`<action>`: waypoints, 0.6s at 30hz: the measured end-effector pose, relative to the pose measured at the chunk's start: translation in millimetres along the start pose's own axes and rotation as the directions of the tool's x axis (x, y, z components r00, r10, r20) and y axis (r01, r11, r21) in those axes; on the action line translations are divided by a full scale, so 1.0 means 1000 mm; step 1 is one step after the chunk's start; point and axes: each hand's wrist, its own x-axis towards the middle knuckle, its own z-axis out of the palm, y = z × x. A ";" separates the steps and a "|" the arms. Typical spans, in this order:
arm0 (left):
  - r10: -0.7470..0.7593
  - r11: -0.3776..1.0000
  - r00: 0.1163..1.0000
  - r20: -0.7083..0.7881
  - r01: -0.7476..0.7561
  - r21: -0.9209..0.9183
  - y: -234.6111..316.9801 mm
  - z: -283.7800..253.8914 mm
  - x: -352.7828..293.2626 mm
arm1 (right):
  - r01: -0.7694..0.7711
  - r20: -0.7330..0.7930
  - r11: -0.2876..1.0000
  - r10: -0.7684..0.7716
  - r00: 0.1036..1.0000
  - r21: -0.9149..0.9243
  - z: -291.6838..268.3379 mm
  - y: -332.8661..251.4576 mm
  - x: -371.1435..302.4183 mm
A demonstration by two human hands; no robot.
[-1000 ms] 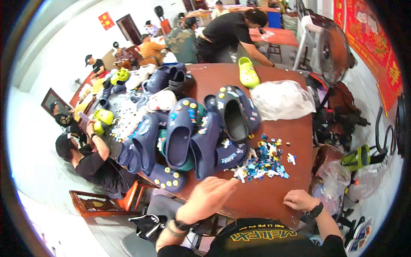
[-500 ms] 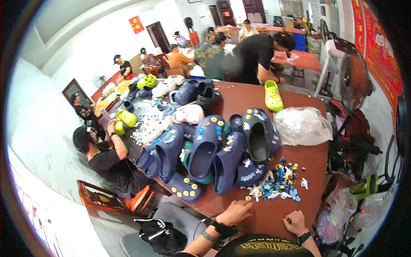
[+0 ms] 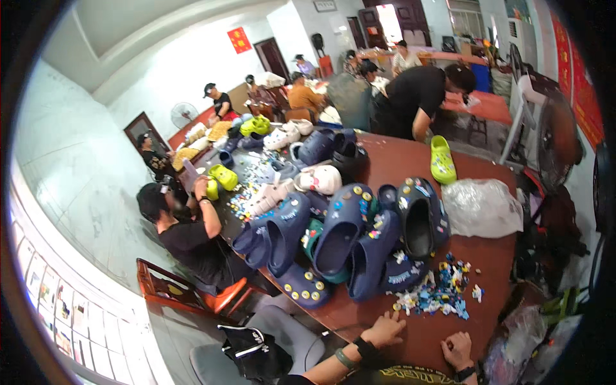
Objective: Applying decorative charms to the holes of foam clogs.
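My left hand (image 3: 385, 331) rests on the brown table with fingers stretched out and nothing in them. A small round yellow charm (image 3: 396, 307) lies just beyond its fingertips. Farther up is a loose pile of shoe charms (image 3: 438, 289) in blue, white and yellow. My right hand (image 3: 457, 350) lies at the table's near edge, below the pile, its fingers loosely curled and no object visible in it. To the left of the pile, navy clogs (image 3: 342, 221) with charms fixed on them lean together, beside a dark clog with a black inside (image 3: 420, 224).
A yellow-green clog (image 3: 443, 160) and a crumpled clear plastic bag (image 3: 482, 206) sit at the table's right. White clogs (image 3: 317, 179) stand farther back. At the left, a seated person (image 3: 186, 224) handles a yellow-green clog. A grey chair holds a black cap (image 3: 255, 351).
The view has swung, so the whole scene sits farther right and lower in the picture. My hands keep about the same places on the table.
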 end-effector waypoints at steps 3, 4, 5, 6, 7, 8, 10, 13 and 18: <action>-0.020 1.000 0.999 -0.035 0.021 0.006 -0.006 0.000 -0.001 | 0.044 0.004 0.999 -0.044 0.999 0.002 0.003 -0.003 0.014; 0.007 0.998 0.992 -0.124 0.000 0.060 -0.004 -0.001 -0.005 | 0.094 -0.032 0.996 -0.093 0.995 0.009 0.002 -0.004 0.013; 0.008 0.998 0.992 -0.124 -0.001 0.055 -0.004 -0.011 -0.009 | 0.092 -0.028 0.996 -0.092 0.995 0.006 0.001 -0.007 0.011; 0.003 0.985 1.000 0.001 -0.003 -0.173 -0.007 -0.026 -0.008 | 0.075 -0.035 0.997 -0.075 0.997 0.009 0.002 -0.009 0.012; 0.025 0.922 0.992 0.120 0.023 -0.387 -0.009 -0.045 -0.008 | 0.064 -0.044 0.998 -0.063 0.997 0.014 0.002 -0.010 0.015; -0.075 0.862 0.988 0.136 0.133 -0.489 0.002 -0.076 -0.009 | 0.073 -0.053 0.997 -0.073 0.996 0.010 0.001 -0.006 0.015; -0.161 0.822 0.929 -0.335 -0.062 -0.567 -0.008 -0.091 -0.010 | 0.007 -0.001 1.000 -0.007 1.000 -0.018 0.002 0.000 0.006; -0.322 0.912 0.355 -0.877 -0.133 -0.389 -0.030 -0.129 -0.005 | 0.001 -0.043 0.999 -0.003 0.999 -0.041 0.003 0.001 -0.001; -0.210 0.949 0.501 -0.840 0.309 -0.053 -0.151 -0.142 0.036 | 0.190 -0.062 0.980 -0.193 0.979 -0.058 -0.014 -0.017 0.003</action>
